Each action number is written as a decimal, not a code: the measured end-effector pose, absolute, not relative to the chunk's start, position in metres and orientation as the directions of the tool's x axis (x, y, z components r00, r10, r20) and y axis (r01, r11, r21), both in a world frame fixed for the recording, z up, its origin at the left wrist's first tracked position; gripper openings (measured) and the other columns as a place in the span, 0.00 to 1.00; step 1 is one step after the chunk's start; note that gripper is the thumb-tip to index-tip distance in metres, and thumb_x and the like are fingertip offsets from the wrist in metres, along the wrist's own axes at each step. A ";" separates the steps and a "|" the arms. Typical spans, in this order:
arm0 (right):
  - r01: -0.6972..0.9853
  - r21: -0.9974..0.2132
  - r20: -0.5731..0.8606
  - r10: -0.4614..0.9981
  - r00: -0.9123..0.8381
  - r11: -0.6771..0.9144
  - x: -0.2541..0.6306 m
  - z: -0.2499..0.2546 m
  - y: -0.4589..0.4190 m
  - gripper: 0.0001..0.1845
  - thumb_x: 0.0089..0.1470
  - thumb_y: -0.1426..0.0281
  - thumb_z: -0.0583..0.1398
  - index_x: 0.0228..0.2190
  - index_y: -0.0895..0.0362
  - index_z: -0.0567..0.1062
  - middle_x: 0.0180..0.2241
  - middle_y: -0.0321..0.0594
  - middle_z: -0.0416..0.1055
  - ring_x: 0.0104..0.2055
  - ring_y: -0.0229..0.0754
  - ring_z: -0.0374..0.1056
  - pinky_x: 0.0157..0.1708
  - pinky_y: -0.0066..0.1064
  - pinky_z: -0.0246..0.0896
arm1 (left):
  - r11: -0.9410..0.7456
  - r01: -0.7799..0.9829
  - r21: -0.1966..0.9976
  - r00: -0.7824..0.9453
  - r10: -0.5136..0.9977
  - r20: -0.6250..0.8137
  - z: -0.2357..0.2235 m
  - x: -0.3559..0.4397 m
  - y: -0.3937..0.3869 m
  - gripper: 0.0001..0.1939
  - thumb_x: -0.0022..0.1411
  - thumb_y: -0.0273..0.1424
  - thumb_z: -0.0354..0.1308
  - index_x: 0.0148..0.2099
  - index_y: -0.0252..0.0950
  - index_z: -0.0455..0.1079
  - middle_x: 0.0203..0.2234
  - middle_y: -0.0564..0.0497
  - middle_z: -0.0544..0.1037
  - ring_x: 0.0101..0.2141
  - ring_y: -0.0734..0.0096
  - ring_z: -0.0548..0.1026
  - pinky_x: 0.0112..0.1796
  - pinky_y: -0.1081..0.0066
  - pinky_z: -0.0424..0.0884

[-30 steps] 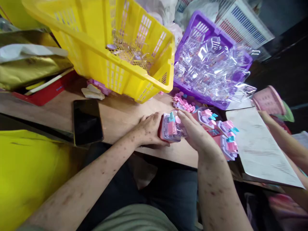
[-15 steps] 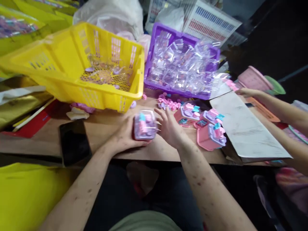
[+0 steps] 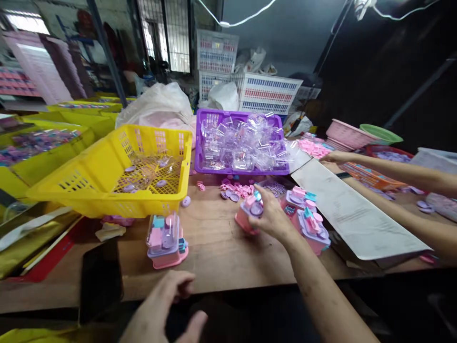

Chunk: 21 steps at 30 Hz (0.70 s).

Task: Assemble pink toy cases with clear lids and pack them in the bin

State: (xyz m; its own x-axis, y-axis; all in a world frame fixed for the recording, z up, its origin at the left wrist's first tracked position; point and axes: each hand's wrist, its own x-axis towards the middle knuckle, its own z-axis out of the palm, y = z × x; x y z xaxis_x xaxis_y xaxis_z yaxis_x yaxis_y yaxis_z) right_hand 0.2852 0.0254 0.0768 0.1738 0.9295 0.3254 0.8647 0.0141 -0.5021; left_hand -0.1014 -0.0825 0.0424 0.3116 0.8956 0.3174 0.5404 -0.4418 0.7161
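My right hand (image 3: 273, 212) grips a pink and lilac toy box (image 3: 246, 216) topped with small pink and teal pieces. Just right of that hand stand two similar toy boxes (image 3: 312, 226). Over the front table edge, my left hand (image 3: 167, 305) is empty, with thumb and fingers apart. Beyond it, a toy box under a clear cover (image 3: 166, 238) stands upright on the table. Small pink and lilac pieces (image 3: 239, 190) lie in a loose pile behind the gripped box.
A yellow basket (image 3: 107, 202) with a few clear covers and lilac discs stands at left. The purple basket (image 3: 243, 166) behind holds many clear covers. A phone (image 3: 101, 276) lies front left. A white board (image 3: 357, 209) separates a co-worker's arms (image 3: 385, 169) at right.
The covered toy box has left my left hand and now stands on the table at left. My right hand has moved right and taken hold of another toy box. The view has tilted up.
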 end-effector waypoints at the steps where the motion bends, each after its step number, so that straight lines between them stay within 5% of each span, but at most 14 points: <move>1: 0.851 -0.509 0.292 0.956 0.033 0.126 0.283 0.078 0.015 0.57 0.44 0.68 0.74 0.74 0.49 0.65 0.66 0.51 0.71 0.68 0.64 0.68 0.69 0.54 0.66 | -0.453 0.517 0.726 0.354 0.886 0.301 0.038 -0.084 -0.082 0.30 0.67 0.39 0.69 0.68 0.48 0.68 0.54 0.48 0.83 0.50 0.54 0.86 0.51 0.61 0.86; 4: 0.715 -0.596 0.128 0.922 -0.365 0.366 0.274 0.083 -0.018 0.67 0.50 0.63 0.76 0.80 0.48 0.51 0.74 0.52 0.64 0.74 0.64 0.64 0.72 0.55 0.64 | -0.430 0.469 0.771 0.372 0.888 0.269 0.027 -0.033 -0.054 0.52 0.61 0.36 0.72 0.80 0.46 0.50 0.74 0.39 0.66 0.71 0.40 0.70 0.69 0.41 0.73; 7: 0.614 -0.658 0.077 0.849 -0.522 0.437 0.270 0.100 -0.029 0.67 0.52 0.54 0.79 0.80 0.46 0.51 0.79 0.51 0.56 0.79 0.64 0.55 0.76 0.58 0.56 | -0.408 0.388 0.826 0.444 0.868 0.221 0.020 0.000 -0.015 0.64 0.52 0.39 0.80 0.81 0.40 0.48 0.77 0.31 0.59 0.76 0.30 0.59 0.73 0.31 0.61; 10: 0.584 -0.647 0.218 0.853 -0.475 0.490 0.272 0.126 -0.003 0.41 0.67 0.53 0.70 0.74 0.43 0.66 0.75 0.46 0.63 0.77 0.59 0.59 0.73 0.57 0.64 | -0.386 0.257 0.886 0.525 0.826 0.207 0.017 0.012 0.006 0.62 0.49 0.44 0.83 0.77 0.42 0.54 0.71 0.35 0.67 0.70 0.37 0.69 0.71 0.38 0.67; 13: 0.699 -0.531 0.326 0.877 -0.352 0.478 0.266 0.147 0.055 0.21 0.73 0.61 0.62 0.63 0.46 0.76 0.62 0.47 0.77 0.60 0.53 0.77 0.56 0.48 0.80 | -0.383 0.216 0.898 0.529 0.819 0.222 0.012 0.012 0.008 0.58 0.49 0.43 0.84 0.74 0.43 0.57 0.64 0.39 0.72 0.63 0.43 0.75 0.66 0.44 0.73; 16: 0.837 -0.361 0.368 0.888 -0.276 0.410 0.246 0.164 0.127 0.22 0.69 0.66 0.63 0.62 0.49 0.76 0.56 0.46 0.79 0.46 0.48 0.81 0.54 0.46 0.81 | -0.377 0.204 0.904 0.514 0.827 0.229 0.005 0.011 0.006 0.61 0.46 0.41 0.84 0.75 0.45 0.56 0.64 0.40 0.72 0.62 0.41 0.75 0.66 0.45 0.74; 21: 0.942 -0.206 0.495 0.859 -0.134 0.266 0.219 0.210 0.242 0.32 0.67 0.71 0.62 0.70 0.56 0.69 0.67 0.56 0.67 0.66 0.60 0.68 0.71 0.56 0.64 | -0.282 0.261 0.923 0.543 0.834 0.101 -0.019 0.011 0.015 0.61 0.51 0.41 0.81 0.80 0.49 0.55 0.71 0.39 0.70 0.70 0.35 0.70 0.71 0.46 0.69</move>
